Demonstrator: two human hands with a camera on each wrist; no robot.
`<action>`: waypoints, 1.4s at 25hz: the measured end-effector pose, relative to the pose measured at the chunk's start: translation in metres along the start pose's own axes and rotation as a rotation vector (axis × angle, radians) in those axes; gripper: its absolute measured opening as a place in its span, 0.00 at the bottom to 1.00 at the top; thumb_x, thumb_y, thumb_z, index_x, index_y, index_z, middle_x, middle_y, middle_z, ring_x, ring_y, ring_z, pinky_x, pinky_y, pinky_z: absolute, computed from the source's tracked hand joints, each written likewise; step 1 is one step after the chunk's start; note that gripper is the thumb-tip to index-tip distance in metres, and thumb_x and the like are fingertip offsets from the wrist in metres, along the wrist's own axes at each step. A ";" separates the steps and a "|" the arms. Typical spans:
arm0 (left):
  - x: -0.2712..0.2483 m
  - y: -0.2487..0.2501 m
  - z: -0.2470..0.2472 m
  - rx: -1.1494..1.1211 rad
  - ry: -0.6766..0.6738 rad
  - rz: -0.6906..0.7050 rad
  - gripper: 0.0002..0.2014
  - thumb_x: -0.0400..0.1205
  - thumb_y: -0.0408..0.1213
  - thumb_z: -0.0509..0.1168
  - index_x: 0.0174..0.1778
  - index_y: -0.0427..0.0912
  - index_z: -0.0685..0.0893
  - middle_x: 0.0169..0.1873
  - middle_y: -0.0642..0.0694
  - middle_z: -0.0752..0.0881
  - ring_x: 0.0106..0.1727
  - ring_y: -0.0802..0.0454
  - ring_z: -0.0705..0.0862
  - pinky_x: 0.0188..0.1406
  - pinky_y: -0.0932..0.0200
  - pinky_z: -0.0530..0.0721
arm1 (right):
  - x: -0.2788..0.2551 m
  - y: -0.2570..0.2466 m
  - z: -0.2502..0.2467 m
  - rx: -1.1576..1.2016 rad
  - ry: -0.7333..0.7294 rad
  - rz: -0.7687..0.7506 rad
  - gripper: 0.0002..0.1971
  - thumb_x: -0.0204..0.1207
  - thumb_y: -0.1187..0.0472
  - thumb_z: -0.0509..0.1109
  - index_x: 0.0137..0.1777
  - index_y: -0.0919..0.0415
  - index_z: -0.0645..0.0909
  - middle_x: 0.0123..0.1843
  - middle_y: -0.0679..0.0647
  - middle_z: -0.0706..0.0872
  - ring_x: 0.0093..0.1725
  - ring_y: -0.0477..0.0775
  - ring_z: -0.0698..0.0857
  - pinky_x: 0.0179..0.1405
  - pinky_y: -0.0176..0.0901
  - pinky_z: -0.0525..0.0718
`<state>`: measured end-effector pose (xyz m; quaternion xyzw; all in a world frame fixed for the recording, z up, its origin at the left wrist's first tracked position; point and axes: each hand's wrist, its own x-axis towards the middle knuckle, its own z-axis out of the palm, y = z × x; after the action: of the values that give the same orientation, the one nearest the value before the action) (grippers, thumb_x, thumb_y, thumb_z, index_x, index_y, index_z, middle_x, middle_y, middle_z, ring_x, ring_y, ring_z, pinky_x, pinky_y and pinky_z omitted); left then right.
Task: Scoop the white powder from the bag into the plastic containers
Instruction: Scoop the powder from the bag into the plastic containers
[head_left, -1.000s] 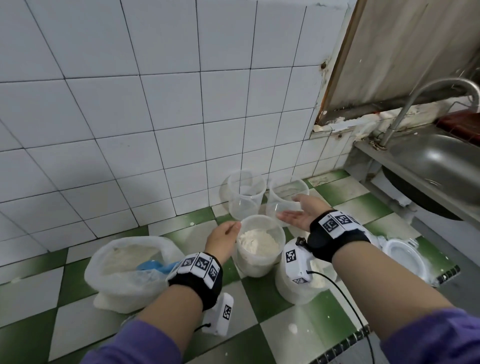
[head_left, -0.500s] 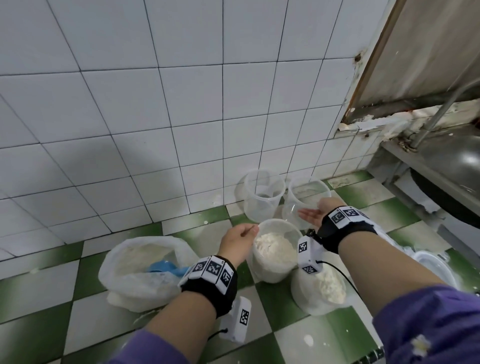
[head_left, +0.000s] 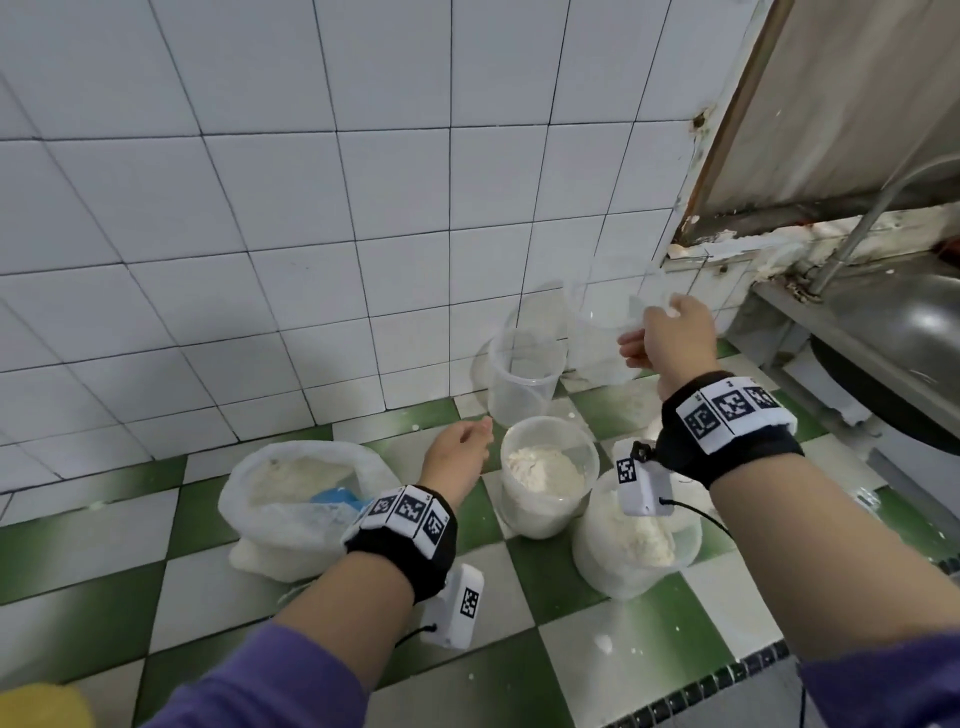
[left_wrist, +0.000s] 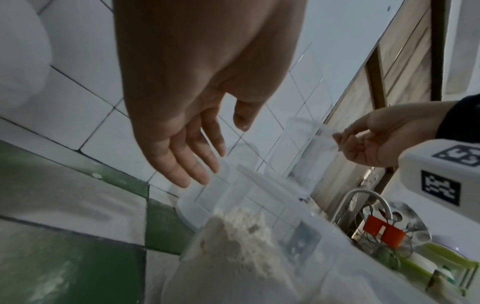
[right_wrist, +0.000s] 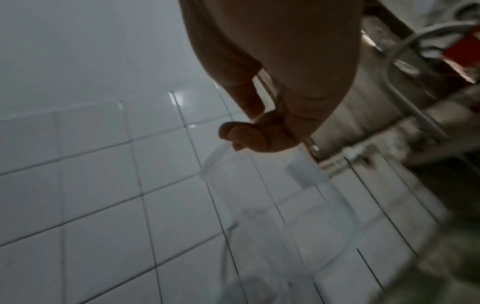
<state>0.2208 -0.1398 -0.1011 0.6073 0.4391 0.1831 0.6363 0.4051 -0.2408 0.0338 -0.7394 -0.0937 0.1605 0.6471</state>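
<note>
A white bag of powder (head_left: 298, 506) sits on the green-and-white tiled floor at the left, with a blue scoop (head_left: 337, 499) in it. My right hand (head_left: 665, 338) pinches the rim of an empty clear container (head_left: 602, 332) and holds it lifted above the floor by the wall. In the left wrist view the right hand (left_wrist: 363, 144) holds that container (left_wrist: 298, 148). A second empty container (head_left: 522, 379) stands by the wall. A container part-filled with powder (head_left: 545, 478) stands just right of my left hand (head_left: 462, 452), which hovers with fingers straight, holding nothing. Another powder-filled container (head_left: 631, 545) stands under my right wrist.
The white tiled wall (head_left: 311, 234) rises directly behind the containers. A steel sink (head_left: 893, 332) with a curved tap (head_left: 852, 234) juts out at the right. Spilled powder dusts the floor tiles (head_left: 602, 644) in front.
My right hand closed on the empty container's rim and lifted it off the floor. My left hand drew away from the part-filled container's rim.
</note>
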 end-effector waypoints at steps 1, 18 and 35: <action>-0.007 0.003 -0.007 -0.034 0.039 0.032 0.14 0.86 0.52 0.59 0.56 0.47 0.83 0.53 0.52 0.88 0.55 0.52 0.87 0.60 0.51 0.83 | -0.012 -0.011 -0.001 -0.060 -0.068 -0.100 0.23 0.82 0.66 0.54 0.77 0.58 0.64 0.32 0.60 0.84 0.24 0.51 0.79 0.20 0.38 0.79; -0.152 -0.029 -0.159 -0.288 0.459 0.020 0.20 0.83 0.51 0.62 0.47 0.37 0.90 0.44 0.41 0.92 0.47 0.43 0.89 0.51 0.48 0.85 | -0.180 0.068 0.078 -0.368 -1.187 -0.167 0.09 0.82 0.63 0.63 0.57 0.63 0.83 0.20 0.53 0.78 0.19 0.47 0.72 0.18 0.34 0.68; -0.151 -0.074 -0.195 -0.132 0.288 -0.249 0.18 0.83 0.48 0.65 0.50 0.34 0.88 0.45 0.41 0.90 0.44 0.47 0.86 0.49 0.55 0.81 | -0.166 0.151 0.099 -0.519 -0.906 -0.069 0.16 0.84 0.55 0.59 0.43 0.63 0.83 0.27 0.55 0.82 0.21 0.49 0.76 0.21 0.39 0.74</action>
<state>-0.0361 -0.1509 -0.0948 0.4727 0.5843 0.2163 0.6231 0.2043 -0.2283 -0.1067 -0.7284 -0.4253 0.4143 0.3420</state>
